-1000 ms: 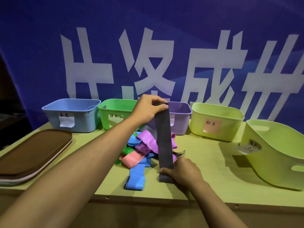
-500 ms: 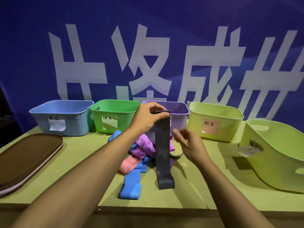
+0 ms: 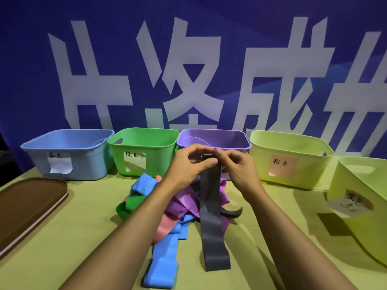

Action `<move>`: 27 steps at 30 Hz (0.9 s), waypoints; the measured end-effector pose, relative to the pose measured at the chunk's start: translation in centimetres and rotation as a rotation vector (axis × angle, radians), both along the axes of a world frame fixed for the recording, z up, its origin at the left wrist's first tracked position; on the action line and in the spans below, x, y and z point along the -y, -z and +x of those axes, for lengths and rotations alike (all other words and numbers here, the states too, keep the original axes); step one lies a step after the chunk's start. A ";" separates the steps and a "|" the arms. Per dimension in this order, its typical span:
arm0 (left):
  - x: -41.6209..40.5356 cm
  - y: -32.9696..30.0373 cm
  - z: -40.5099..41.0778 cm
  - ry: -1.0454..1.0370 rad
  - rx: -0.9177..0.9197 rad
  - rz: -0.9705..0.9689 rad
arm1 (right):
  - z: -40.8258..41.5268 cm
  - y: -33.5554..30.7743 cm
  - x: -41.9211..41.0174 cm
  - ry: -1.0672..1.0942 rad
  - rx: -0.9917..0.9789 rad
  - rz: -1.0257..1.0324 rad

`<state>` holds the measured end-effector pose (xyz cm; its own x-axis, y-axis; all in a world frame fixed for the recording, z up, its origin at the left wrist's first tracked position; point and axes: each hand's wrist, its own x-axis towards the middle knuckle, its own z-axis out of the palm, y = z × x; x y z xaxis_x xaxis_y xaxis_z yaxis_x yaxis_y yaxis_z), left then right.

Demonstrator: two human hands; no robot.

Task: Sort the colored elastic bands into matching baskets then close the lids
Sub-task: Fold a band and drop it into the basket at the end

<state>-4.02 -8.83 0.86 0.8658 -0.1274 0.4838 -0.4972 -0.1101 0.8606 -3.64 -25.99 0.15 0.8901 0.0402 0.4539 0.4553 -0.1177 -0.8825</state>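
A blue banner with large white characters is hung behind a yellow-green table. Along the table's far edge five baskets are ranged from left to right: a blue basket, a green basket, a purple basket, a pale yellow-green basket and, nearer at the right edge, a tilted second yellow-green basket. Brown lids are stacked at the left. A pile of coloured bands is heaped at the centre. A grey band is pinched at its top end by the left hand and the right hand, just before the purple basket; its lower end is rested on the table.
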 end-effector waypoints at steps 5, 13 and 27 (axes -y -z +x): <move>-0.2 2.4 0.6 -0.138 -0.031 -0.068 | 0.8 2.3 -0.7 -0.044 0.027 0.060; -1.0 4.1 1.1 -0.124 0.007 -0.076 | 1.6 4.4 -1.3 -0.069 0.067 0.125; -1.5 4.6 0.3 -0.075 0.031 -0.201 | 0.1 3.7 -1.8 -0.062 0.043 0.068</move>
<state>-3.74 -7.35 -3.74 0.8536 0.0384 0.5195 -0.5205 0.0246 0.8535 -3.55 -24.18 -3.52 0.8668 0.0619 0.4948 0.4971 -0.0284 -0.8672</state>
